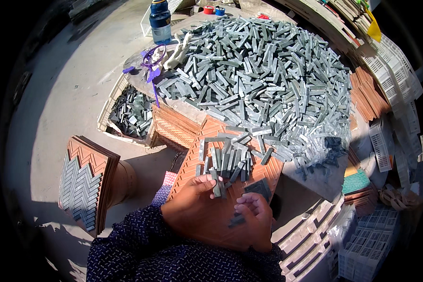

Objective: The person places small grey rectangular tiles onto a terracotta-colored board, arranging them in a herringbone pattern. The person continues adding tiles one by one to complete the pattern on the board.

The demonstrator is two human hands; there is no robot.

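My left hand (192, 199) pinches a narrow grey-green stone strip tile (216, 182) between thumb and fingers. To its right, my right hand (257, 217) is closed, fingers curled in toward the thumb; whatever it may hold is hidden. Both hands are over an orange grooved template board (192, 160) that lies in front of me. Several loose strip tiles (228, 157) lie on the board just beyond my left hand. A group of darker tiles (259, 188) sits side by side next to my right fingers.
A large heap of strip tiles (263, 70) covers the table beyond the board. Left are a crate of dark pieces (131, 113), stacked orange boards (176, 127) and a board with herringbone tiles (77, 188). A bottle (160, 23) stands at the back; white crates (369, 239) are right.
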